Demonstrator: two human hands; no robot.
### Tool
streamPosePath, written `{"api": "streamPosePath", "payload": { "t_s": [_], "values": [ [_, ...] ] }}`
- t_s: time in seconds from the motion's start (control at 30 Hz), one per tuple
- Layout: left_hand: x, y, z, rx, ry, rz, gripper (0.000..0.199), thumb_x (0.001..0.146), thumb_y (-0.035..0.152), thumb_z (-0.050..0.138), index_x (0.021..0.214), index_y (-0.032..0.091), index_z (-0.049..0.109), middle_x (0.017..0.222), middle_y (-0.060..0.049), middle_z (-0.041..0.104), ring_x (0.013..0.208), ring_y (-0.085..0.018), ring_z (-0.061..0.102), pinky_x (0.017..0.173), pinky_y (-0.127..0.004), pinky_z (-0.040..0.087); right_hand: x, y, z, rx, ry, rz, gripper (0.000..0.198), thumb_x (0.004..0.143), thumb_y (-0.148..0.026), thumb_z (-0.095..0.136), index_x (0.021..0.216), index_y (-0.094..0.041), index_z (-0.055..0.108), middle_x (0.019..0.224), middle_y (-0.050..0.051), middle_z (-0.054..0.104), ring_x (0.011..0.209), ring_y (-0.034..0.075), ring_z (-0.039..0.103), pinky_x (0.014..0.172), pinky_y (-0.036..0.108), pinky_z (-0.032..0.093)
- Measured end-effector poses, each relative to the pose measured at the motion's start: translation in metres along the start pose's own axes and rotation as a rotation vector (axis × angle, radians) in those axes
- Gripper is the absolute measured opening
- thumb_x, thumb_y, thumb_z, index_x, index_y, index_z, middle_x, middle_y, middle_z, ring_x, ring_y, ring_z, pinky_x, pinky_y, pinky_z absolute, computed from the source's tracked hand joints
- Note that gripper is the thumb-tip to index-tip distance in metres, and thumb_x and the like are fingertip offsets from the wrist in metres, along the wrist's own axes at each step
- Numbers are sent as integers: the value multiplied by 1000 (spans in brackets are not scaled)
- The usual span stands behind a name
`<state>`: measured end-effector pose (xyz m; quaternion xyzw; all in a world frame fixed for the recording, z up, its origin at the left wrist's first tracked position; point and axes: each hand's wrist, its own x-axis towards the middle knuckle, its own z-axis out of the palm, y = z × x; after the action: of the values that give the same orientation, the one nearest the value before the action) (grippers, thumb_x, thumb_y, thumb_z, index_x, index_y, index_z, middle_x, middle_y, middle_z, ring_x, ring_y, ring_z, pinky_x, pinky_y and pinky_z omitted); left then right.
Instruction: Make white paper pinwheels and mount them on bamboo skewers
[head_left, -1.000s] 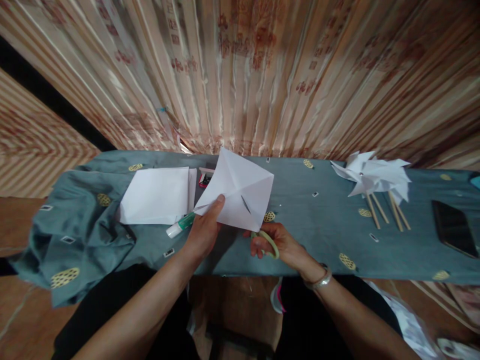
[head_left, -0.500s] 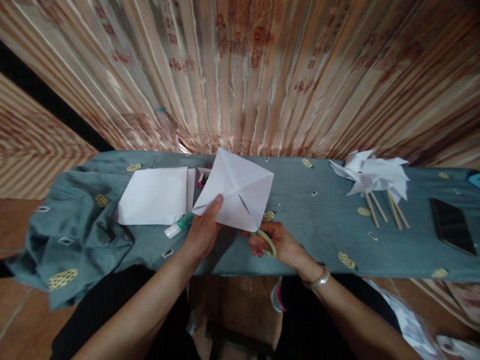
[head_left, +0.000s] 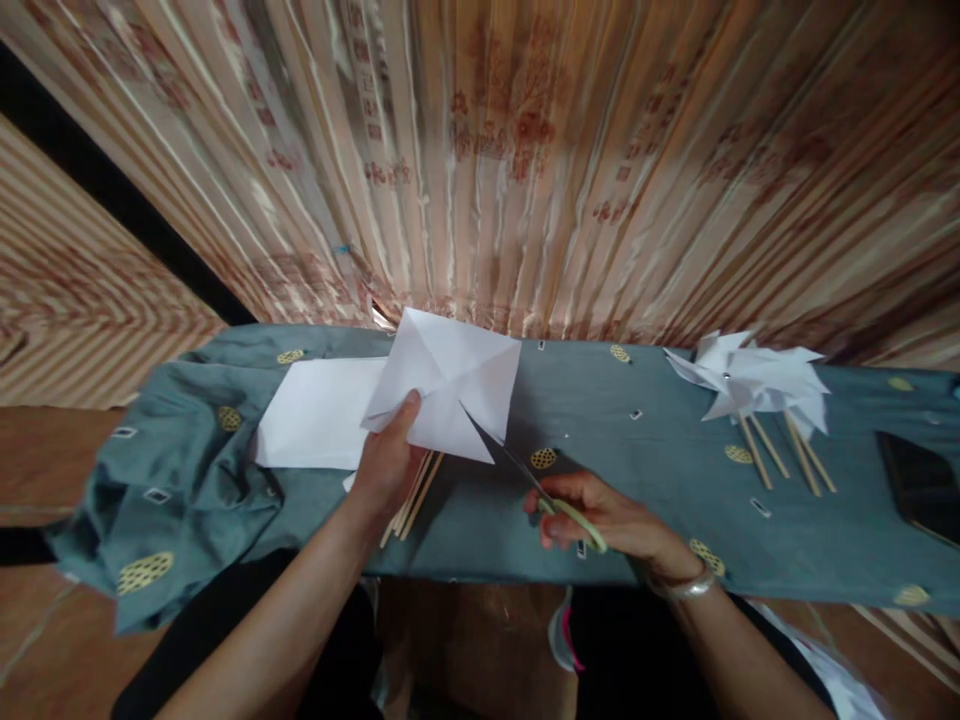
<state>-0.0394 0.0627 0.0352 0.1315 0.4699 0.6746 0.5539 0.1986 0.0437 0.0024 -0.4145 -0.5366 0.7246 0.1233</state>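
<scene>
My left hand (head_left: 391,455) pinches a square white paper sheet (head_left: 457,375) near its left corner, thumb on top. The sheet has diagonal creases and a slit running in from its lower right corner, and another cut shows near my thumb. In my right hand (head_left: 581,512) is a pair of scissors (head_left: 571,520) with light green handles; the fingers are through the loops. The blades point up and left, close to the slit's outer end. Beneath my left hand, several thin wooden sticks (head_left: 412,500) lie on the cloth.
A stack of white paper (head_left: 315,415) lies left of the held sheet. Finished white paper pinwheels (head_left: 765,378) on sticks lie at the right, beside a dark phone (head_left: 915,480). Bunched grey-green cloth (head_left: 195,480) hangs over the left end. A pleated curtain (head_left: 487,180) closes off the back.
My right hand has drawn the scissors back, down and right from the sheet. The slit now opens at the sheet's edge. My head view has shifted, and the sticks have come into sight.
</scene>
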Motion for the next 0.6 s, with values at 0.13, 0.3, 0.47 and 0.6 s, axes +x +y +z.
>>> {"api": "streamPosePath", "payload": {
  "t_s": [0.13,0.3,0.47,0.6],
  "values": [
    [1,1,-8,56,-101,-41,29,75,16,70,103,11,69,93,-6,75,88,-19,70,84,-30,54,-13,1,-35,22,277,-160,46,67,-54,77,92,-15,68,71,3,69,55,11,56,53,23,44],
    [-7,-17,-20,315,-277,-206,28,67,33,79,87,13,74,84,-10,76,91,-29,70,83,-37,53,-8,-4,-44,149,609,-332,56,59,-58,81,98,-20,69,78,3,70,65,14,59,61,26,45],
    [-12,-36,-27,464,-396,-232,31,66,34,80,89,15,75,93,-14,76,102,-34,67,88,-41,52,4,-11,-31,179,447,-268,47,52,-42,88,89,-19,70,70,-3,66,56,10,54,51,22,41],
    [-13,-37,-23,422,-383,-269,39,70,40,78,99,15,73,106,-14,74,111,-32,63,90,-38,51,11,-11,-22,253,368,-194,40,55,-35,87,86,-17,69,68,-2,68,50,9,54,45,20,39]
  ]
}}
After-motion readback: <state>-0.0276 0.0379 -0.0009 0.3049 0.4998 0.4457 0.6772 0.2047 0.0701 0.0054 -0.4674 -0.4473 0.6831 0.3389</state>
